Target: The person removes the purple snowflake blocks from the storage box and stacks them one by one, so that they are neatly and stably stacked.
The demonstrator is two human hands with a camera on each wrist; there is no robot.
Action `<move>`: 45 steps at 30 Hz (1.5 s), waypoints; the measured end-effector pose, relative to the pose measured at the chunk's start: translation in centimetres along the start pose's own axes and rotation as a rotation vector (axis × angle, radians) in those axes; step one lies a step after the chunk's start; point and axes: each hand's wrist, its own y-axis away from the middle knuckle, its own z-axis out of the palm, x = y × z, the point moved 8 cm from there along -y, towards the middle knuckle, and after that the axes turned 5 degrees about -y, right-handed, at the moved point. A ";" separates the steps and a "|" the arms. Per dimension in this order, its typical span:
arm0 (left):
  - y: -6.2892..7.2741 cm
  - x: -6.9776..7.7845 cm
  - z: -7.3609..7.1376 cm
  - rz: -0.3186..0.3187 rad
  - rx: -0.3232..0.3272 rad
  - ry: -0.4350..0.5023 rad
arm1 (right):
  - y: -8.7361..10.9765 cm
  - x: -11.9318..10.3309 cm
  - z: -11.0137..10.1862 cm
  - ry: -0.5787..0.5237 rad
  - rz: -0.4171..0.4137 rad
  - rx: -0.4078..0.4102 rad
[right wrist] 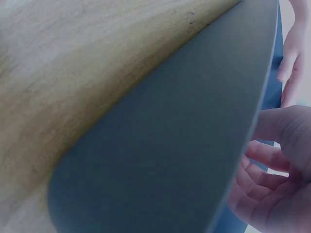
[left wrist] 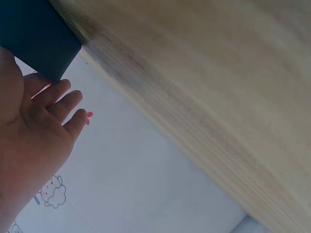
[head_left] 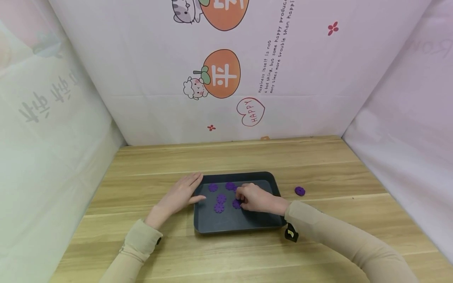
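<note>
A dark blue-grey tray (head_left: 230, 226) lies on the table with several purple notched plastic discs (head_left: 219, 207) spread flat in it. My left hand (head_left: 179, 194) rests at the tray's left rim, its fingers along the outside at the back corner and the thumb reaching over the edge. In the left wrist view the fingers of that hand (left wrist: 48, 111) lie against the tray's corner. Over the tray, my right hand (head_left: 256, 197) bends its fingers and thumb at one purple disc (head_left: 236, 204), pinching it. The right wrist view hides these fingertips behind the tray wall (right wrist: 160, 126).
One more purple disc (head_left: 299, 191) lies on the wooden table (head_left: 159, 157) right of the tray. White printed cloth (head_left: 301, 114) hangs behind the table's back edge and along both sides. Beneath the right cuff is a black wrist device (head_left: 291, 233).
</note>
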 end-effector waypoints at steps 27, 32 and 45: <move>-0.1 0.1 0.1 -0.002 0.005 0.005 | 0.5 0.5 -0.4 -0.042 -0.024 0.037; 0.0 0.1 0.0 -0.008 0.003 0.008 | 0.8 0.6 -0.7 -0.056 -0.027 0.048; 0.0 0.1 -0.2 -0.011 -0.002 0.014 | 2.1 1.7 -1.9 -0.061 -0.010 0.110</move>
